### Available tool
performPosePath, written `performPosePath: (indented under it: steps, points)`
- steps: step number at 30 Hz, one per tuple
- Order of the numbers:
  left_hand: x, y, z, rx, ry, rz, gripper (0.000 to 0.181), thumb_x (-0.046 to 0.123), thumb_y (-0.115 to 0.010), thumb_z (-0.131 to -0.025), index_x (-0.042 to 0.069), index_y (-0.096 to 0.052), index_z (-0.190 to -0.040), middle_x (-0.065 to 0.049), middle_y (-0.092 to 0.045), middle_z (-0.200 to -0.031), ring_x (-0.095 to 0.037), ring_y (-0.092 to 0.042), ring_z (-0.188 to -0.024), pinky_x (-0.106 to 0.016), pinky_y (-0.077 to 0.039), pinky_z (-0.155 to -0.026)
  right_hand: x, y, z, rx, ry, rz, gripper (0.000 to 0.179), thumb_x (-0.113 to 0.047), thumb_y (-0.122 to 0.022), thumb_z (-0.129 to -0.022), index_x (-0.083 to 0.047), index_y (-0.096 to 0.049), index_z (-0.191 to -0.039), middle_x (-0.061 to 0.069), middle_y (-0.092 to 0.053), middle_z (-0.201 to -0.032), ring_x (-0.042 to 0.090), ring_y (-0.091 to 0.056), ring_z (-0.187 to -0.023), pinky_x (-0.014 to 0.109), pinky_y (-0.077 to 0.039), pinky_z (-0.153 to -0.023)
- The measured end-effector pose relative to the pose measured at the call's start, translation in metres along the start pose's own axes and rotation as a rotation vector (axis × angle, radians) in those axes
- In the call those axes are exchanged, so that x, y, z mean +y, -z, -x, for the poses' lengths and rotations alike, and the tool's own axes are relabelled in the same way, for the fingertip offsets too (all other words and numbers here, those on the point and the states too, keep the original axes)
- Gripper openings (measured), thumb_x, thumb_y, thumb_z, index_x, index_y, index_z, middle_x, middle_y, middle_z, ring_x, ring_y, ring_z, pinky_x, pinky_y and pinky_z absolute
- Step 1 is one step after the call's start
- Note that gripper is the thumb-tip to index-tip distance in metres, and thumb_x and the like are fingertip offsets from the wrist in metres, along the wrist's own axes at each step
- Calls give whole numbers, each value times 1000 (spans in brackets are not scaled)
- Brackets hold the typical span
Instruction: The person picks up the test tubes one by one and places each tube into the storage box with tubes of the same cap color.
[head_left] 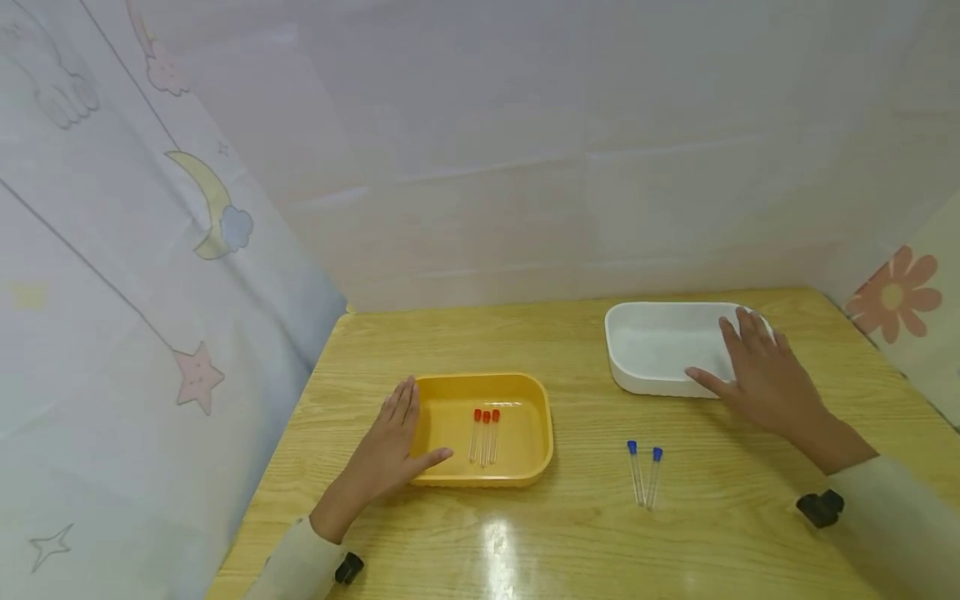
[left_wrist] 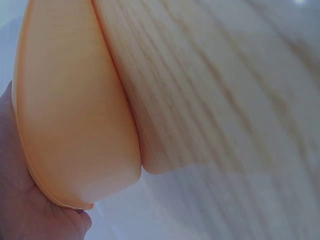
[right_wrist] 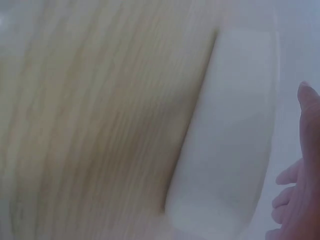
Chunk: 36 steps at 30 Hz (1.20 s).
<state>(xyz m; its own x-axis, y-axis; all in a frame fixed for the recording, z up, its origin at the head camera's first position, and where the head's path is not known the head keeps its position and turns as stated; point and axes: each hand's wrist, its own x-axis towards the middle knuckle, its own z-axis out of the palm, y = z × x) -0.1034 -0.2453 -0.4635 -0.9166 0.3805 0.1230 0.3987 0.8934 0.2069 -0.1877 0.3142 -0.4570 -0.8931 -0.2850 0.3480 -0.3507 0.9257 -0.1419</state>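
Note:
My left hand lies along the left side of a yellow tray, fingers straight and thumb reaching over its near rim. In the left wrist view the same hand is against the rim of the tray. Inside the tray lie three clear tubes with red caps. Over the right end of a white tray is my right hand, its fingers spread. The right wrist view has that hand beside the wall of the white tray.
Two clear tubes with blue caps lie on the wooden table, in front of the white tray. A printed cloth hangs behind the table and along its left side. Black wrist mounts sit at both sleeves.

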Motion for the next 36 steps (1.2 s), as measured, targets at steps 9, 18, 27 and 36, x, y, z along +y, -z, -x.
performPosePath:
  steps: [9, 18, 27, 36]
  points:
    - [-2, -2, -1, -7, 4, -4, 111, 69, -53, -94, -7, -5, -159, -16, 7, -168, -30, 3, -156, -51, -12, -123, 20, -6, -1, -36, -8, 4, 104, -57, -61, -96, 19, -18, -153, 41, -8, -160, 59, -11, -146, 66, 2, -118]
    - [-1, -1, 0, 1, -1, 10, 110, 68, -54, -95, -7, -7, -159, -17, 6, -168, -31, 4, -155, -52, -11, -123, 33, -7, -2, -126, -33, -35, 102, -55, -56, -100, 17, -8, -154, 38, 6, -161, 56, 4, -148, 62, 12, -117]
    - [-1, -1, -1, -12, 6, 3, 112, 70, -53, -94, -6, -4, -159, -16, 8, -168, -33, 0, -156, -51, -12, -124, 42, -8, -2, -181, -38, -60, 101, -53, -51, -102, 17, -1, -154, 32, 18, -162, 51, 13, -149, 59, 14, -118]
    - [-1, -1, -1, -2, -4, -12, 111, 69, -54, -94, -8, -6, -159, -19, 3, -168, -36, -3, -155, -52, -13, -123, 47, -9, -3, -217, -54, -77, 101, -54, -48, -104, 17, 4, -153, 29, 23, -160, 48, 20, -148, 56, 17, -117]
